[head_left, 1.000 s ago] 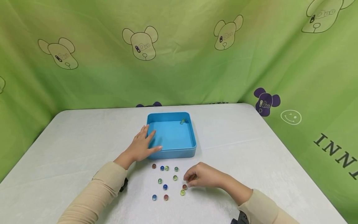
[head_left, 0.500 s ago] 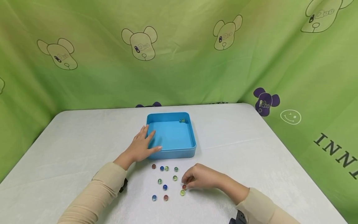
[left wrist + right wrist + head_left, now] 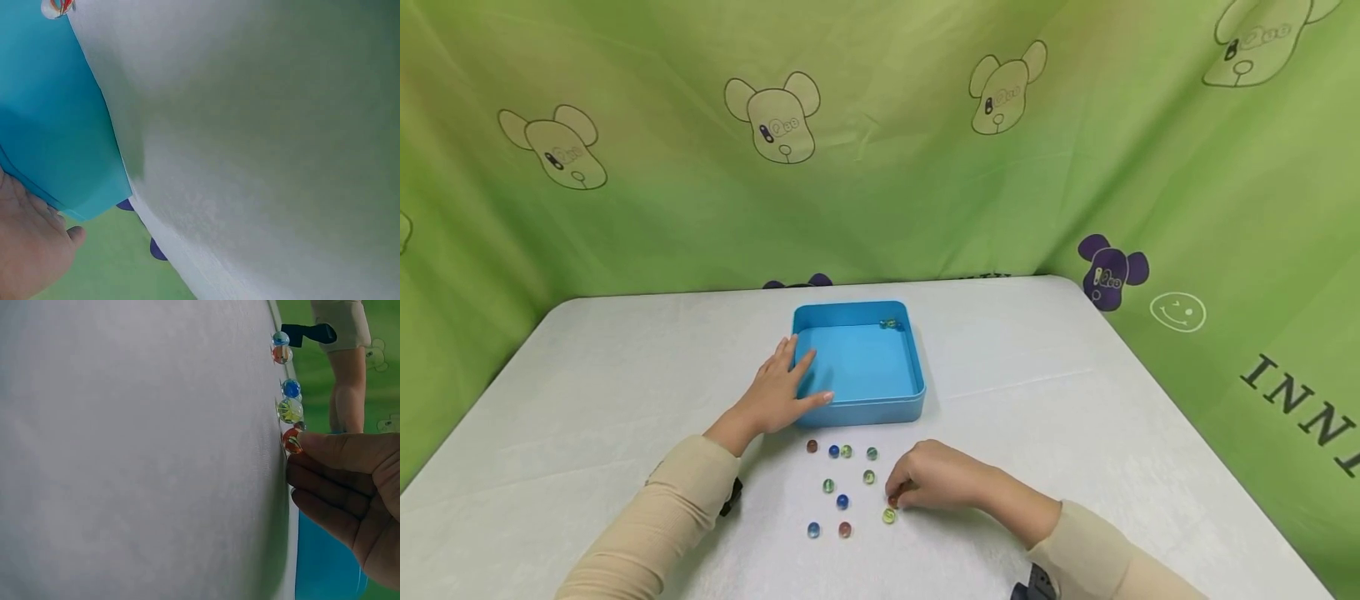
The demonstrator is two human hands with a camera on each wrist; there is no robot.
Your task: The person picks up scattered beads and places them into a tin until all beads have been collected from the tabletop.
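My table [image 3: 1075,433] wears a white cloth, and a square blue tray [image 3: 859,412] sits on it near the middle. At the tray's six o'clock loose glass marbles [image 3: 842,502] lie scattered on the cloth — blue, green, yellow, reddish. My forearms rest on it too, at about seven and five o'clock.

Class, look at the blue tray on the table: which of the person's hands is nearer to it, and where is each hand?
Left. The left hand rests on the blue tray at its near-left corner. The right hand is in front of it, fingertips on a red marble.
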